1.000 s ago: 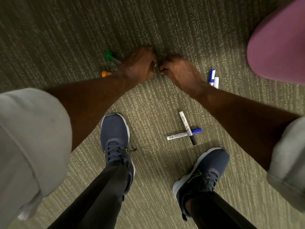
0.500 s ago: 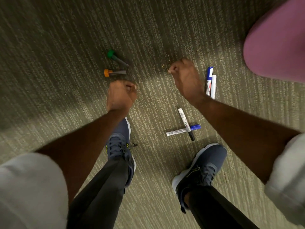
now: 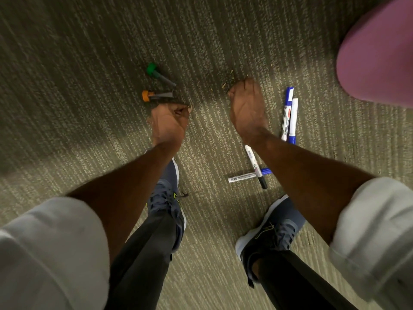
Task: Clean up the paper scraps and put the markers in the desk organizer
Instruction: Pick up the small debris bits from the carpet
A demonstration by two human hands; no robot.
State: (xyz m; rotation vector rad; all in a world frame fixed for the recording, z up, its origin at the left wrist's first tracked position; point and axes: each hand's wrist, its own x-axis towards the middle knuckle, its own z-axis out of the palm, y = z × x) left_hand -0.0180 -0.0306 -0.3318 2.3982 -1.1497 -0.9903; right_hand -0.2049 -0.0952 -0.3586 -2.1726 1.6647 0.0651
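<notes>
- Head view, what changed: a second ago both hands met at one spot on the carpet [image 3: 93, 121]; now the left hand [image 3: 168, 126] has pulled back toward the body, curled into a loose fist, while the right hand [image 3: 247, 106] stays low, fingertips pinched at the carpet where tiny tan paper scraps [image 3: 230, 78] lie. I judge the left hand is storing gathered scraps, though what it holds is hidden.
- Right hand's grip: nearly closed; whether it has a scrap I cannot tell.
- Meaning: scrap picking goes on; no marker is lifted yet (no desk organizer in sight).
- Markers: a green-capped marker [image 3: 159, 76] and an orange-capped marker [image 3: 156, 96], dark barrels, just beyond the left hand; two white-and-blue markers [image 3: 290, 116] side by side right of the right hand; two more crossed [image 3: 253, 172] near the shoes.
- Textures: ribbed olive loop carpet, smooth plastic barrels, a matte pink rounded object [image 3: 377, 54] at the upper right.
</notes>
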